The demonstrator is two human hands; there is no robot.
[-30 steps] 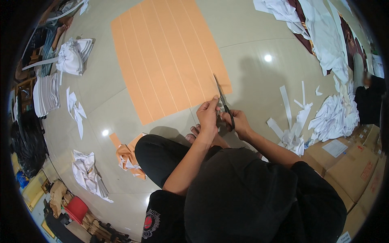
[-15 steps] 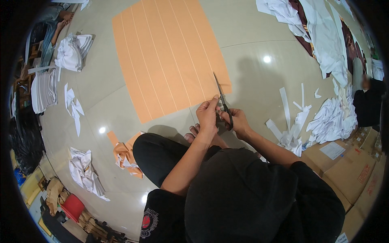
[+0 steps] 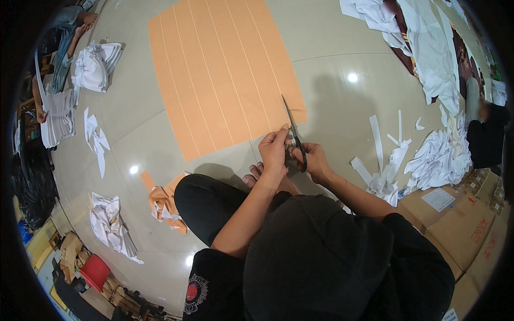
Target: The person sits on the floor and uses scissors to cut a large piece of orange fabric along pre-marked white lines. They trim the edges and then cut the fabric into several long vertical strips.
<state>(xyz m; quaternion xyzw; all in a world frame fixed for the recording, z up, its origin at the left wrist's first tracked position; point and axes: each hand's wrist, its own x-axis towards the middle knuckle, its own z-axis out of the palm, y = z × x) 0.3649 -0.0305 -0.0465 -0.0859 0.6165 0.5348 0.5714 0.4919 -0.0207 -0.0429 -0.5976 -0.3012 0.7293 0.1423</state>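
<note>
One orange sheet point(image 3: 225, 75) lies spread on the pale tiled floor point(image 3: 128, 134) in front of the person, with at least four pale lines running along its length. One pair of scissors point(image 3: 293, 127) reaches over its near right corner; whether the two blades are parted is too small to tell. The right hand point(image 3: 316, 160) is closed around the dark handles. The left hand point(image 3: 274, 151) has its fingertips pinched together on the sheet's near edge, just beside the scissors. Below the hands, the toes of one bare foot point(image 3: 251, 175) show.

Near the bent knee sits one crumpled orange heap point(image 3: 167, 203). Farther left come one crumpled white cloth point(image 3: 110, 222), one small cluster of white scraps point(image 3: 95, 139) and two white stacks point(image 3: 91, 72), one beyond the other.

To the right lie one group of white strips point(image 3: 383, 174), too overlapped to count, and one larger white heap point(image 3: 440, 155) just beside it. At least two cardboard boxes point(image 3: 455, 230) stand at the lower right. Toward the rim are one red object point(image 3: 95, 272) at lower left and one dark-clothed person point(image 3: 487, 134) at right.
</note>
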